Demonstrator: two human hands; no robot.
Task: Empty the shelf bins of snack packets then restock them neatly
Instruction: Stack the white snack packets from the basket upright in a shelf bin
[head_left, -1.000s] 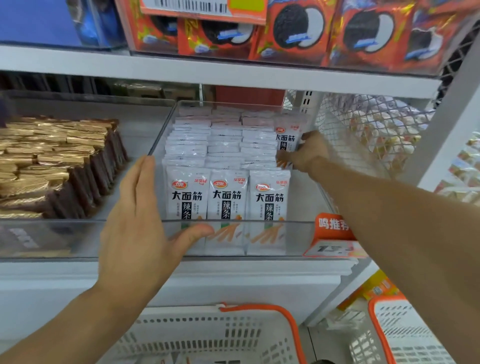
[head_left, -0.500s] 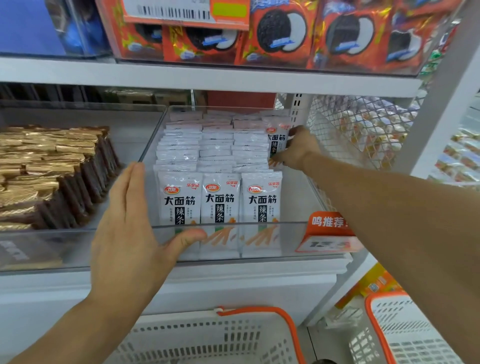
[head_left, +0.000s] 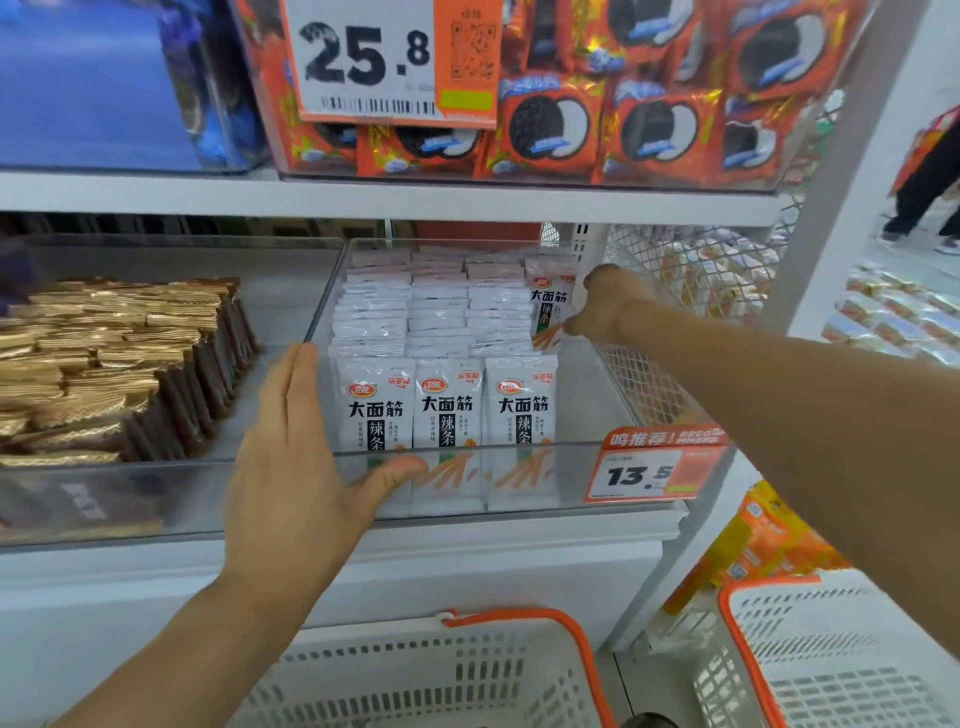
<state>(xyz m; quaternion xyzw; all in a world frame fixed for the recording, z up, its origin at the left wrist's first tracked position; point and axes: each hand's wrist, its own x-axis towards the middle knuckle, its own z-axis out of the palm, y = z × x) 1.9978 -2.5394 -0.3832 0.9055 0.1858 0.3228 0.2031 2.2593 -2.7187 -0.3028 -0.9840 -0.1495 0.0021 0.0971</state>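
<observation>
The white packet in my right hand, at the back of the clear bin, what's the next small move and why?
Probably set the packet down upright to start a fourth row. The right hand pinches it beside three full rows, and the bin has bare floor along its right side. The left hand steadies the front wall.

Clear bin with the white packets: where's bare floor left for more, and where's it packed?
Free: the strip of clear bin floor along its right wall, between the three packet rows and the mesh basket, in front of the right hand holding a white packet. Crowded: the left three-quarters, rows front to back.
</observation>
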